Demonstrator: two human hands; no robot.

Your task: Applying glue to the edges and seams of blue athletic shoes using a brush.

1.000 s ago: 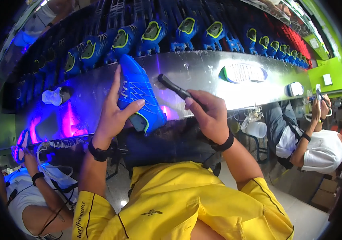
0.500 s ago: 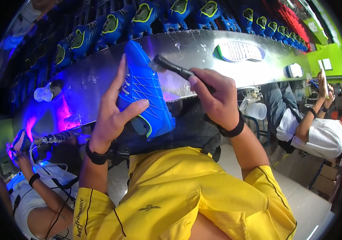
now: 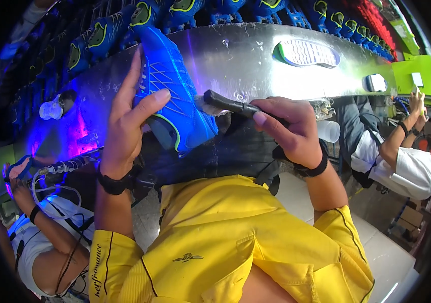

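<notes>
A blue laced shoe upper (image 3: 177, 83) with a yellow-green collar edge is gripped in my left hand (image 3: 129, 111), thumb over the lacing and fingers along the far side. It is tilted, toe pointing away from me and collar toward me. My right hand (image 3: 291, 123) holds a brush (image 3: 230, 104) by its black handle, thumb and fingers closed round it. Pale bristles meet or nearly meet the shoe's right lower side near the heel; exact contact is hard to tell. On the metal bench beyond lies a patterned shoe sole (image 3: 308, 53), tread up.
A metal bench (image 3: 256, 65) runs across, with a row of blue shoes (image 3: 109, 38) behind it. A clear cup-like item (image 3: 51, 110) stands at left, a white container (image 3: 328, 130) at right. One person (image 3: 397, 161) works at right, another (image 3: 49, 242) at left.
The brush has moved from the shoe's toe side down its right edge toward the heel. My left hand and the shoe have shifted slightly left and away from me.
</notes>
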